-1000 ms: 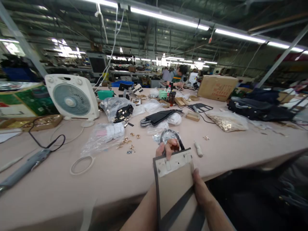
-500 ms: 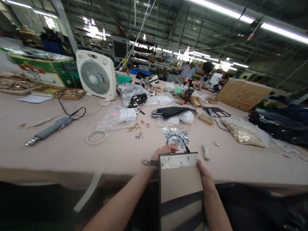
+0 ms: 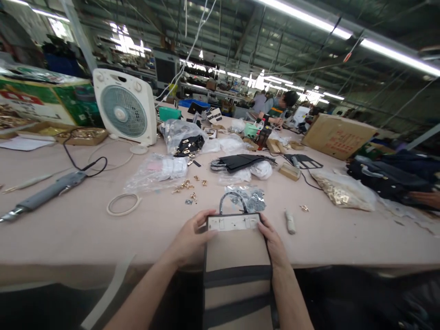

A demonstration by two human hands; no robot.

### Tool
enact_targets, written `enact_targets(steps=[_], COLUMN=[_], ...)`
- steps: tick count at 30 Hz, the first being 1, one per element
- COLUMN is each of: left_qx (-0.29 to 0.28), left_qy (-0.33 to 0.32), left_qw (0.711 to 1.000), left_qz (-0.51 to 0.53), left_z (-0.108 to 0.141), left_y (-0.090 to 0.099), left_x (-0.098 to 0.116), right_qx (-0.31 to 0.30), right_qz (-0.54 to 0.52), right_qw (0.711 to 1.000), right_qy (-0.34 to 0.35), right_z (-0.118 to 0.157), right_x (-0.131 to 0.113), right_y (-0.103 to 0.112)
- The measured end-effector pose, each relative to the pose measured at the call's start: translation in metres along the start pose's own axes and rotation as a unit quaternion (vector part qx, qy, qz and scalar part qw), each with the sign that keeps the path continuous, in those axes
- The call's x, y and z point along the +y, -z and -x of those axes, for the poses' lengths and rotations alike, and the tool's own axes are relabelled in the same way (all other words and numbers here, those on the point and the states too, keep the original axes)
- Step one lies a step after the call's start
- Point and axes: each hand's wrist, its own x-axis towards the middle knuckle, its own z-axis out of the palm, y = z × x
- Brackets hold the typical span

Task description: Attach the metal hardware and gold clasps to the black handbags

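Note:
A flat handbag panel [image 3: 237, 250], beige with dark edges and dark bands across it, lies at the table's front edge and hangs toward me. Along its top runs a white strip [image 3: 225, 223] with bent metal prongs showing. Beyond that edge arches a dark carrying handle [image 3: 233, 196]. My left hand [image 3: 194, 233] pinches the panel's upper left corner, thumb on top. At the upper right corner, my right hand [image 3: 273, 233] grips the edge. Fingers under the panel are hidden. Just past the handle lie small silvery metal plates [image 3: 256, 199].
An electric screwdriver [image 3: 51, 195] and a roll of tape [image 3: 123, 204] lie left, near a white fan [image 3: 125, 107]. Gold-coloured fittings [image 3: 185, 185], plastic bags [image 3: 158, 172] and black bag pieces [image 3: 240, 161] cover the middle. A wrapped cylinder [image 3: 289, 222] is at right. A co-worker [image 3: 277, 110] is farther back.
My left hand has come from behind the panel to its upper left corner. The panel has shifted left in view, and the handle now stands above its top edge. The strap end at left is no longer visible.

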Motion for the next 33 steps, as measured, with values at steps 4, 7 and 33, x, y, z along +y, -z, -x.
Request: enact_targets(steps=[4,7,33], left_qx=[0.054,0.093,0.02], left_qy=[-0.042,-0.06,-0.295], left_qw=[0.984,0.957,0.721], left_qz=[-0.167,-0.27,-0.627], left_z=[-0.011,-0.017,-0.014], left_y=[0.006,0.009,-0.021], left_x=[-0.012,-0.019,-0.058], right_qx=[0.087,0.107,-0.091], right_qz=[0.099,0.192,0.549], right_qw=[0.986,0.965,0.741], right_qy=[0.097,0.142,0.377], right_z=[-0.013,-0.016,0.001], right_x=[0.014,0.025,0.051], right_y=[0.004,0.006,0.002])
